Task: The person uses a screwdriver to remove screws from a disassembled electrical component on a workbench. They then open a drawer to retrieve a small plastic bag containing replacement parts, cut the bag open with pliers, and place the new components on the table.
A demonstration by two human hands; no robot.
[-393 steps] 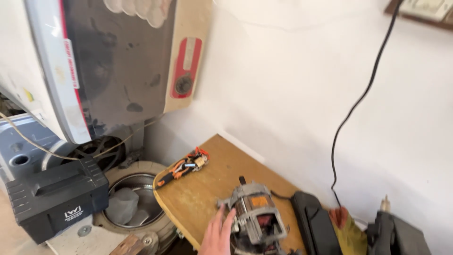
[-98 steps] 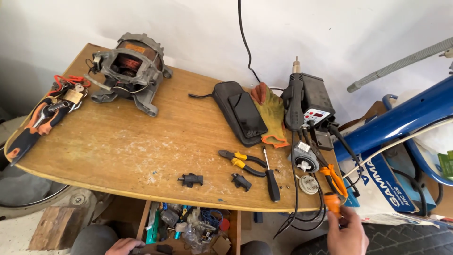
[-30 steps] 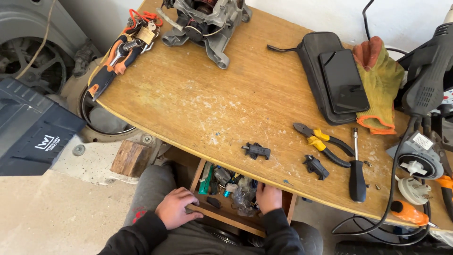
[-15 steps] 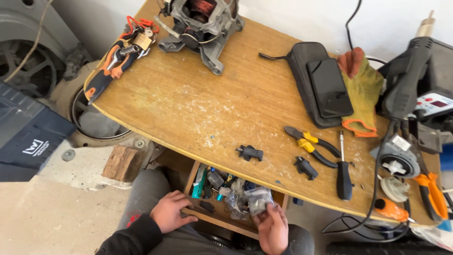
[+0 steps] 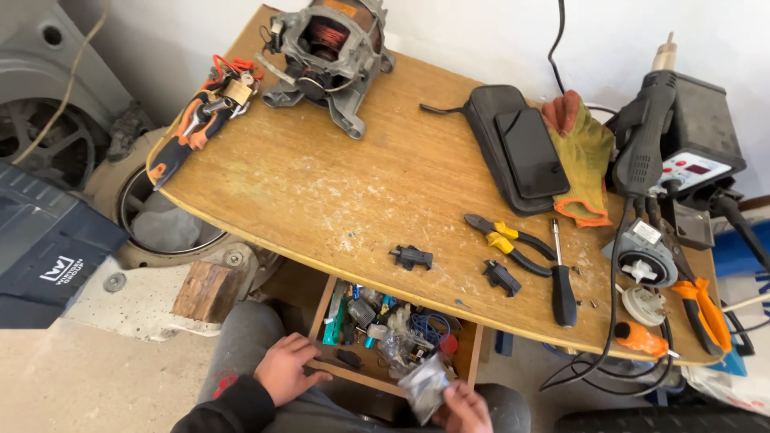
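Left hand (image 5: 287, 367) grips the front edge of the open drawer (image 5: 385, 333) under the tabletop (image 5: 337, 184). Right hand (image 5: 464, 407) holds a small clear bag (image 5: 423, 385) above it. Advisable: keep the drawer steadied, lift the bag clear of the clutter.

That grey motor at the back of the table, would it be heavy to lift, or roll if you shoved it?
The motor is probably heavy for its size: a metal housing around copper windings shows. It likely would not roll far, since angular mounting lugs stick out and rest on the wooden table. Pushed, it would more likely scrape than slide smoothly.
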